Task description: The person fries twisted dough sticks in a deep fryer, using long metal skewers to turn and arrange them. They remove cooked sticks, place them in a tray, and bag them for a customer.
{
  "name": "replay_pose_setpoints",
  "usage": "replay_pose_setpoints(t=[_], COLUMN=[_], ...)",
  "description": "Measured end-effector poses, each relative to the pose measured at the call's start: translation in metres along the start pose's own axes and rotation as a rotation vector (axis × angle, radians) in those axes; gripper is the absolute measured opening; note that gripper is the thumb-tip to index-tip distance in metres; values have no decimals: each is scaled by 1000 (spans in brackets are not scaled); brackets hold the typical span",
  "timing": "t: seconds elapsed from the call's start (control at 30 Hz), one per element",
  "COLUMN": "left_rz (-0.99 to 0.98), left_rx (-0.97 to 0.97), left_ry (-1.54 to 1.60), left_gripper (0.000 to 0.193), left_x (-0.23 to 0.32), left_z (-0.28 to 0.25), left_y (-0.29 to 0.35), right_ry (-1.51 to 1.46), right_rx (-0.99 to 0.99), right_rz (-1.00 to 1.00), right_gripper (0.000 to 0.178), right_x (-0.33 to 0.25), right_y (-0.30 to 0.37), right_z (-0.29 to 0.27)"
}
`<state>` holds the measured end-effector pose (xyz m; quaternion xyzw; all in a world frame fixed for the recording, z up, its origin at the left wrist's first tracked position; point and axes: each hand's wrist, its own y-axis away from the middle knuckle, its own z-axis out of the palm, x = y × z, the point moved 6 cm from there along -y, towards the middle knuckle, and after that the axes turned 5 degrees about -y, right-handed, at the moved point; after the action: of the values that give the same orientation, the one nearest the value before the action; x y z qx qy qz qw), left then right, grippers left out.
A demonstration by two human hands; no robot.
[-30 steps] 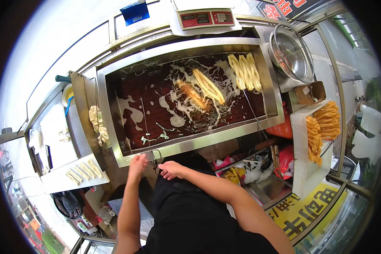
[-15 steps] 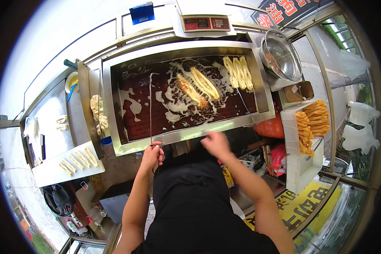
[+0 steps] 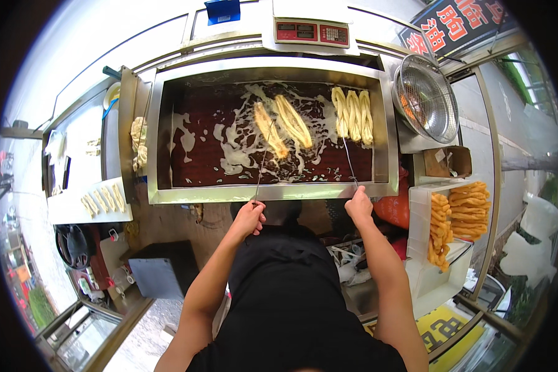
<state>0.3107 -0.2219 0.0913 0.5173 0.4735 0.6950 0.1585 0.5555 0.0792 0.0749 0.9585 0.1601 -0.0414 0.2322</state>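
Note:
My left hand [image 3: 249,220] is closed round a thin metal rod [image 3: 261,172], which reaches over the front rim of a wide metal frying vat [image 3: 211,195] to a browning dough stick [image 3: 270,131]. A second, paler dough stick [image 3: 292,122] floats beside it in bubbling dark oil. At the vat's front right, my right hand [image 3: 359,204] grips another thin metal rod [image 3: 351,166]. Its far end meets the lower part of several pale dough sticks [image 3: 353,115] lying side by side near the right wall. Whether either rod tip is hooked cannot be made out.
Fried dough sticks [image 3: 468,211] fill a white plastic box [image 3: 419,214] at the right. Behind it are a cardboard box [image 3: 447,162] and a wire strainer over a metal bowl [image 3: 425,99]. Raw dough strips lie on a white board [image 3: 68,209] at left. A scale [image 3: 310,34] stands behind the vat.
My right hand has moved right and taken hold of the rod that leaned on the rim. My left hand's rod has swung right, from open oil to the browning dough stick.

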Motion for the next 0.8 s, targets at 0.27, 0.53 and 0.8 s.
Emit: replay_pose_setpoints(t=[0.27, 0.53, 0.8], left_rz=[-23, 85, 19], left_rx=[-139, -389, -348], left_ry=[404, 882, 658], left_gripper=[26, 29, 27], left_x=[15, 14, 26], left_z=[61, 75, 74], left_y=[-2, -2, -13], right_ry=[-395, -503, -500], right_rx=[1, 15, 33], right_rz=[-110, -108, -90], right_gripper=[32, 31, 33], right_x=[18, 33, 39], right_y=[20, 26, 26], right_z=[-24, -24, -21])
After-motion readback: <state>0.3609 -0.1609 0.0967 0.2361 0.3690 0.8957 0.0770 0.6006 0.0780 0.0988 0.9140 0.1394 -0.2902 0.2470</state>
